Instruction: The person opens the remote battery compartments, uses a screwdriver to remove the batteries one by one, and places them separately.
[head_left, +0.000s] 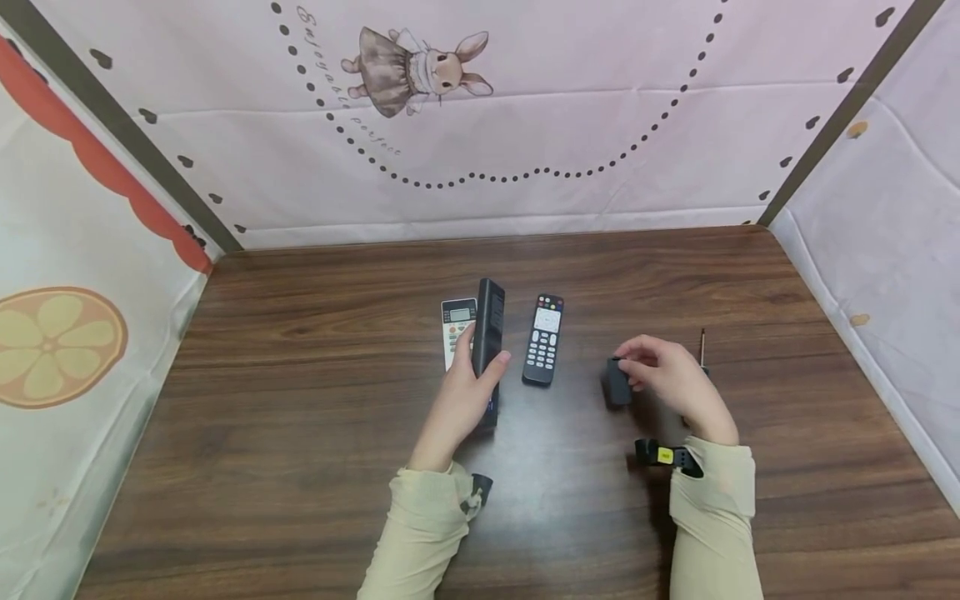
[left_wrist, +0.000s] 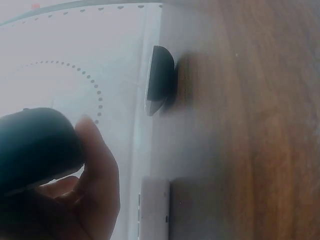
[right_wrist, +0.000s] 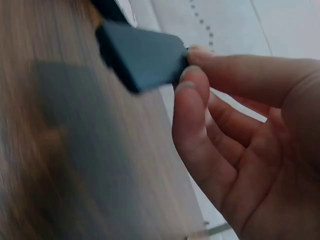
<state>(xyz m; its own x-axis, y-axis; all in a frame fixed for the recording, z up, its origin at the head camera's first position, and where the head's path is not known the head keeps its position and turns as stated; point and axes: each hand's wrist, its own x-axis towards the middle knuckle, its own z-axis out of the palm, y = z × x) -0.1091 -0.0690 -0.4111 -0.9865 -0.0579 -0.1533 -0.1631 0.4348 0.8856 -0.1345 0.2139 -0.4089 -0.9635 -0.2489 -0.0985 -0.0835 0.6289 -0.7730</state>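
Note:
My left hand (head_left: 461,396) grips a long black remote control (head_left: 490,321), held raised and tilted, with the thumb along one side. In the left wrist view the dark end of this black remote (left_wrist: 37,147) lies between thumb and fingers. To the right, my right hand (head_left: 675,383) pinches a small black battery cover (head_left: 618,383) between thumb and fingertips. The right wrist view shows the battery cover (right_wrist: 150,57) lifted off the table, its shadow below it. Part of a white remote (head_left: 457,317) with a small screen is hidden behind my left hand.
A dark remote with white buttons (head_left: 543,340) lies on the wooden table (head_left: 315,400) between my hands. A screwdriver (head_left: 702,346) lies behind my right hand, mostly hidden. Printed cloth walls (head_left: 570,108) border the table's back and sides.

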